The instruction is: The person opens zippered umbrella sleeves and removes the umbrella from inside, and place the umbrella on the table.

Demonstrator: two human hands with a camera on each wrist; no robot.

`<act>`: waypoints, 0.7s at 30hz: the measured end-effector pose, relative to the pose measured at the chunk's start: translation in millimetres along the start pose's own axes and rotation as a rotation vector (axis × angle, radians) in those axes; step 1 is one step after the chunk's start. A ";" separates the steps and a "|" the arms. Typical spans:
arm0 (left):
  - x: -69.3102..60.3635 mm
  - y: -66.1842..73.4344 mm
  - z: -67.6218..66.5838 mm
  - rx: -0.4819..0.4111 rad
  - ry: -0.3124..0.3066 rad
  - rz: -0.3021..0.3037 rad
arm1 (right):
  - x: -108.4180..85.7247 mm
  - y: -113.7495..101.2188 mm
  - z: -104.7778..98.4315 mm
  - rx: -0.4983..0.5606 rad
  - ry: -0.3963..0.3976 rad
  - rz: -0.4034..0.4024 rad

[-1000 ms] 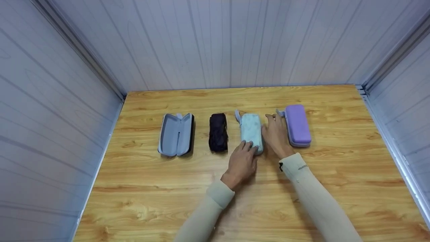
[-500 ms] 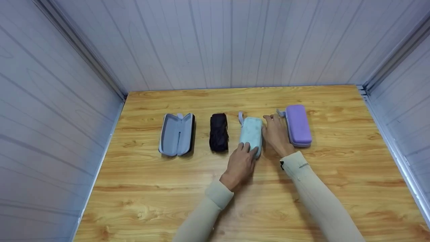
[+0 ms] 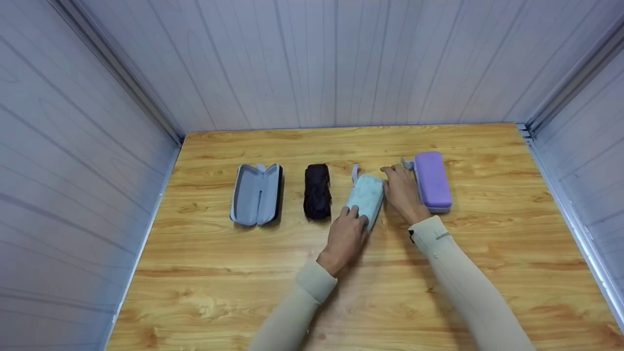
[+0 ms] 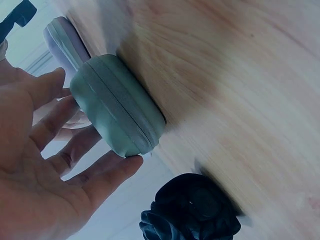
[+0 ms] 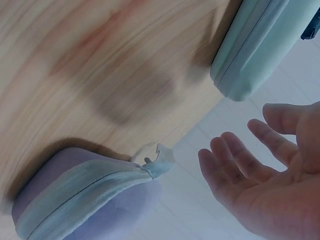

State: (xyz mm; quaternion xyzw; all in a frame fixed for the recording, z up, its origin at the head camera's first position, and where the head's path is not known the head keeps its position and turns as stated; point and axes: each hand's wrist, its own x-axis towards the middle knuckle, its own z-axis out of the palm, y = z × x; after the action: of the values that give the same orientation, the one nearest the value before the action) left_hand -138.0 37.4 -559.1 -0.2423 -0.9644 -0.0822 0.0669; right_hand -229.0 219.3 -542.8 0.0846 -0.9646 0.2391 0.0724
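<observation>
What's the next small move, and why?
I'd probably bring the right hand in to steady the far end of the mint case. The left hand holds only the near end, the case lies at a slant, and the right wrist view shows the right hand free, just apart from it.

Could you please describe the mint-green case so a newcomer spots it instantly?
On the wood-grained table, four items form a row. Third from left is the pale mint-green oblong zip case, held by the left hand. Its colour distinguishes it from the rumpled black fabric bundle and oblong purple case.
</observation>
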 end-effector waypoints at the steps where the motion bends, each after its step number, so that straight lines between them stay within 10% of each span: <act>1: 0.2 -0.1 0.1 -0.006 0.001 -0.006 | 0.4 0.4 -0.1 -0.005 -0.007 -0.003; 21: -1.5 -4.3 1.2 0.030 -0.018 -0.005 | 9.0 7.1 -5.2 -0.037 -0.198 -0.090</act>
State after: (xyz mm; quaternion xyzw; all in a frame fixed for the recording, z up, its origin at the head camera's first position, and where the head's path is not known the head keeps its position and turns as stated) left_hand -138.9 33.3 -561.1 -0.2397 -0.9667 -0.0658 0.0614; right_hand -238.7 226.7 -539.8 0.1495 -0.9665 0.2082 -0.0113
